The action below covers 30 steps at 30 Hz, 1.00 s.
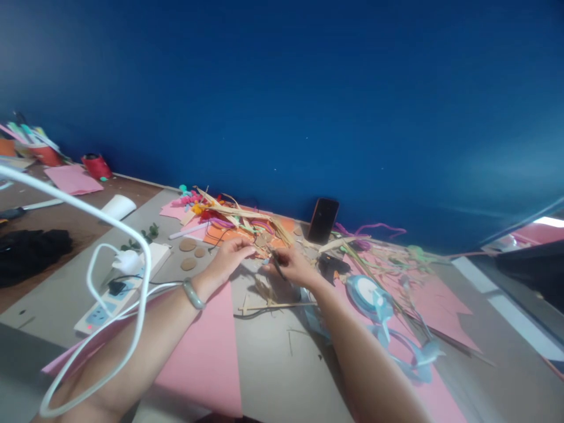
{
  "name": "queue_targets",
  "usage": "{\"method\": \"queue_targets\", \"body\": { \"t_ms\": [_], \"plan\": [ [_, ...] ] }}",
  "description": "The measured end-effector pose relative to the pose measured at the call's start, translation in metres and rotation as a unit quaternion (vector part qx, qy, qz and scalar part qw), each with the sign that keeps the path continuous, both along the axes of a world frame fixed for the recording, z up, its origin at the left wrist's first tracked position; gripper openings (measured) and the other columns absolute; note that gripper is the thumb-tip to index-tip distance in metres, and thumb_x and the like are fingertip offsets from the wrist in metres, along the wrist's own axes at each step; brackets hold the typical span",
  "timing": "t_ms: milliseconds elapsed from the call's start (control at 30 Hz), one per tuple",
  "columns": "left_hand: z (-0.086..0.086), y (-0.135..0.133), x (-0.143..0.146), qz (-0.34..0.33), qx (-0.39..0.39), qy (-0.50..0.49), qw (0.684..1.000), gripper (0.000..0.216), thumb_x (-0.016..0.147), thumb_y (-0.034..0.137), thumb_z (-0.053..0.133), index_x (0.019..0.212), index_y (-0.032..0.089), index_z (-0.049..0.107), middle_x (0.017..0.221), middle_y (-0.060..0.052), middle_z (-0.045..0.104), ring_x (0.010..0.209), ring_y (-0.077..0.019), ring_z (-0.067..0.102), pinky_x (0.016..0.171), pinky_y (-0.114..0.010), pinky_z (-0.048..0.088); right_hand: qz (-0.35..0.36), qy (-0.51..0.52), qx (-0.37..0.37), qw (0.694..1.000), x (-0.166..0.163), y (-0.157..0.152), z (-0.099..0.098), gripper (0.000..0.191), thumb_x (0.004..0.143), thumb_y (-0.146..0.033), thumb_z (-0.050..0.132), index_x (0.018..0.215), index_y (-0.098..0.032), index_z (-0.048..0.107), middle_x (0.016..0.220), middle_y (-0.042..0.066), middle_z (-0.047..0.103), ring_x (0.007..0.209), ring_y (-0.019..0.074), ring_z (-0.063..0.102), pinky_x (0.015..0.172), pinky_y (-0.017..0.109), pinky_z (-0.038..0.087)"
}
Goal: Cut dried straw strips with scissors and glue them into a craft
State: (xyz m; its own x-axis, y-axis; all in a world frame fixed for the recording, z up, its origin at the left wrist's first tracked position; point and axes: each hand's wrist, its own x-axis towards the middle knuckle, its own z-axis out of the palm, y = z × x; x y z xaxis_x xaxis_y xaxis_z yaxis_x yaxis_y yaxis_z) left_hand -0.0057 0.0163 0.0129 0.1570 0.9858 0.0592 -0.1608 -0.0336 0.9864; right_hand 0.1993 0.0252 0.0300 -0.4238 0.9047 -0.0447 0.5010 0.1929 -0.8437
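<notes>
My left hand (233, 255), with a pale green bangle at the wrist, reaches to the middle of the table. Its thumb and fingers pinch a small tan piece (261, 252), too blurred to name exactly. Close to its right, my right hand (294, 267) is closed around a dark, slim tool (277, 264), whose kind I cannot make out. The tool's upper end is near the tan piece. Under the hands lie dry tan scraps (264, 288) and a thin stick (282, 306). Several round brown discs (188, 244) lie left of my left hand.
A phone (324, 220) leans against the blue wall. Behind the hands is a pile of dry strips (238, 208). Blue ribbon (370, 294) lies at right. A white cable (145, 264) loops over my left forearm, near a power strip (118, 294). Pink paper (207, 364) lies in front.
</notes>
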Motion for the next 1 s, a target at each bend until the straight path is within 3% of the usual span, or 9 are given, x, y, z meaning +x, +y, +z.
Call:
{"method": "queue_targets", "body": {
  "t_ms": [100, 267, 800, 1000],
  "plan": [
    [0.0030, -0.0008, -0.0010, -0.001, 0.019, 0.026, 0.999, 0.012, 0.075, 0.028, 0.066, 0.074, 0.016, 0.062, 0.072, 0.000, 0.066, 0.071, -0.0136, 0.060, 0.071, -0.025, 0.045, 0.016, -0.076, 0.057, 0.995, 0.0093, 0.0016, 0.0026, 0.033, 0.065, -0.042, 0.075, 0.061, -0.017, 0.053, 0.054, -0.007, 0.041, 0.053, 0.0089, 0.034, 0.049, 0.023, 0.023],
    [0.0058, -0.0009, -0.0009, 0.003, 0.038, 0.038, 0.999, 0.009, 0.075, 0.024, 0.064, 0.078, 0.016, 0.064, 0.075, -0.001, 0.067, 0.076, -0.0154, 0.062, 0.074, -0.026, 0.045, 0.037, -0.115, 0.105, 0.987, 0.0095, 0.0001, 0.0071, 0.040, 0.065, -0.043, 0.075, 0.056, -0.019, 0.045, 0.052, -0.008, 0.037, 0.052, 0.0086, 0.032, 0.050, 0.023, 0.022],
    [0.0072, -0.0019, 0.0001, 0.024, 0.058, 0.049, 0.997, 0.008, 0.074, 0.022, 0.063, 0.078, 0.016, 0.066, 0.074, -0.001, 0.067, 0.073, -0.0154, 0.061, 0.071, -0.026, 0.045, 0.024, -0.092, 0.098, 0.991, 0.0085, 0.0027, 0.0021, 0.043, 0.063, -0.044, 0.075, 0.051, -0.019, 0.042, 0.049, -0.007, 0.033, 0.051, 0.0087, 0.029, 0.048, 0.023, 0.018],
    [0.0029, 0.0000, -0.0010, 0.004, 0.069, 0.036, 0.997, 0.011, 0.075, 0.024, 0.064, 0.083, 0.016, 0.068, 0.080, -0.003, 0.069, 0.076, -0.0165, 0.063, 0.074, -0.028, 0.046, 0.013, -0.075, 0.079, 0.994, 0.0084, 0.0019, 0.0012, 0.042, 0.064, -0.043, 0.074, 0.051, -0.019, 0.042, 0.048, -0.007, 0.035, 0.050, 0.0087, 0.029, 0.047, 0.023, 0.017]
  ]
}}
